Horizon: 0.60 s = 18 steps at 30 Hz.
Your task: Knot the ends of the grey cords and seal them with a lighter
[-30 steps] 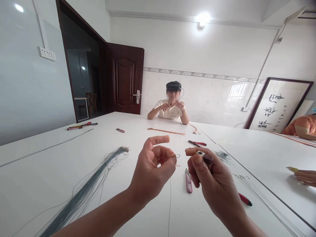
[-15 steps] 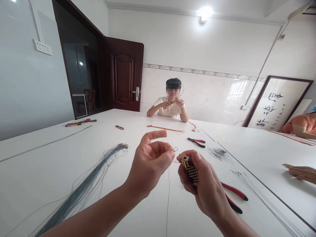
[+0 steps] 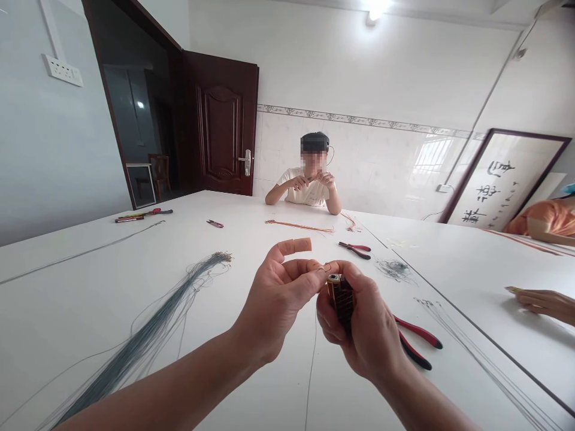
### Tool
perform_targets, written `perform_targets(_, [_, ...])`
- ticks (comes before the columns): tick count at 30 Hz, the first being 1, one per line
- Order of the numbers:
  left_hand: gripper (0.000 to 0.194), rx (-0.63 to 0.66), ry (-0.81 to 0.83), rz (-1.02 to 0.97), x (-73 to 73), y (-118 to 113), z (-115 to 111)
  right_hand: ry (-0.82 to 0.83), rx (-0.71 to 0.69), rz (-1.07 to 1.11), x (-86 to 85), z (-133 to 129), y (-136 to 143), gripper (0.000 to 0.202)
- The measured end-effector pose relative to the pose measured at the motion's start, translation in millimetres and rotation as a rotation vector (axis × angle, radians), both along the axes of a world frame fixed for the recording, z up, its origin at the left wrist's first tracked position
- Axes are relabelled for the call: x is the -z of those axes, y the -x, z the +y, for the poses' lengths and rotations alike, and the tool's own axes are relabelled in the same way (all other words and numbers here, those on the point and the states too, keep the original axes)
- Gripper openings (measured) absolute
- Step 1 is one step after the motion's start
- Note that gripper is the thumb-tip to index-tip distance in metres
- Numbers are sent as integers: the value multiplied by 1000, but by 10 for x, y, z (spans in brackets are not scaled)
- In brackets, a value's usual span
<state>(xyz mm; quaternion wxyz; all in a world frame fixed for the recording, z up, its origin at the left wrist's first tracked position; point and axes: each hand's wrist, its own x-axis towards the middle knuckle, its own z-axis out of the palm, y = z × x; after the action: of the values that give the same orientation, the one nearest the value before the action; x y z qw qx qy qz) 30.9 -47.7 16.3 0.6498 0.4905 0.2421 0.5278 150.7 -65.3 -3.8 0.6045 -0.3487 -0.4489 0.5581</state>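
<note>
My left hand (image 3: 281, 296) pinches a small fish hook (image 3: 329, 267) between thumb and fingertips, its forefinger stretched above. From below the pinch a thin grey line (image 3: 311, 359) runs down across the table toward me. My right hand (image 3: 372, 320) is wrapped round a dark, gold-trimmed lighter (image 3: 342, 299), held upright with its top just below the hook. The right forefinger reaches over to the hook, and the fingertips of both hands meet there; whether it presses on the hook I cannot tell. No flame shows.
A bundle of grey-blue lines (image 3: 148, 335) with hooks lies left. Red-and-black pliers (image 3: 417, 338) lie beside my right forearm; smaller pliers (image 3: 357, 249) are farther off, near tangled line (image 3: 395, 269). A person (image 3: 309, 179) sits opposite; another person's hand (image 3: 545, 302) rests at right on the white table (image 3: 251, 395).
My right hand has moved left with the lighter, bringing it under the hook, and its forefinger has come to my left fingertips. The left hand still pinches the hook. The view has shifted slightly.
</note>
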Motion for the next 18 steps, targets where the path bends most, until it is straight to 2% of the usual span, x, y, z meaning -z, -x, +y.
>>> perform_targets(8, [34, -20, 39, 22, 18, -32, 21, 78, -35, 102, -13, 5, 30, 27])
perform_targets(18, [36, -18, 45, 11, 20, -33, -1, 73, -1, 52, -35, 26, 13, 23])
